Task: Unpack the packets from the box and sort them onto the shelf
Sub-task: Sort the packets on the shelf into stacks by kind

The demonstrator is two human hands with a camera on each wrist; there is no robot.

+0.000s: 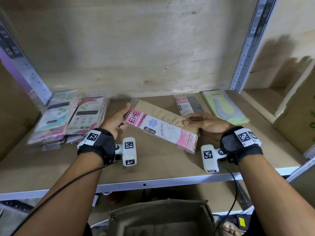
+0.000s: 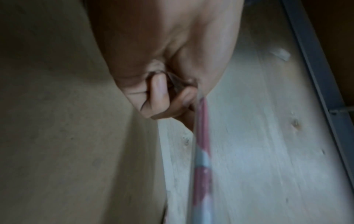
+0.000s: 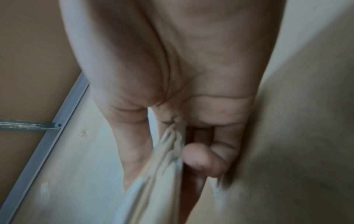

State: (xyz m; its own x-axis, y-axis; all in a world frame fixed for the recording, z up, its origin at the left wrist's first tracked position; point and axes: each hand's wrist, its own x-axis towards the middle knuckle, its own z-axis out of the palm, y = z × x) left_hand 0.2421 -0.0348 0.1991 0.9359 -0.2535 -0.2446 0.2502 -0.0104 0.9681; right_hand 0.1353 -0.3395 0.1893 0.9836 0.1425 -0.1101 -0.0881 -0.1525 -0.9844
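The left hand (image 1: 117,119) and right hand (image 1: 207,124) each grip one end of a pink packet (image 1: 162,128) above the middle of the shelf (image 1: 153,169).

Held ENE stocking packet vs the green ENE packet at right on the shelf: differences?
The stocking packet is pink and tan; the green packet is pale green with a lilac sock shape. The stocking packet is gripped at both ends by the left hand and right hand; the green packet lies untouched. Both read ENE.
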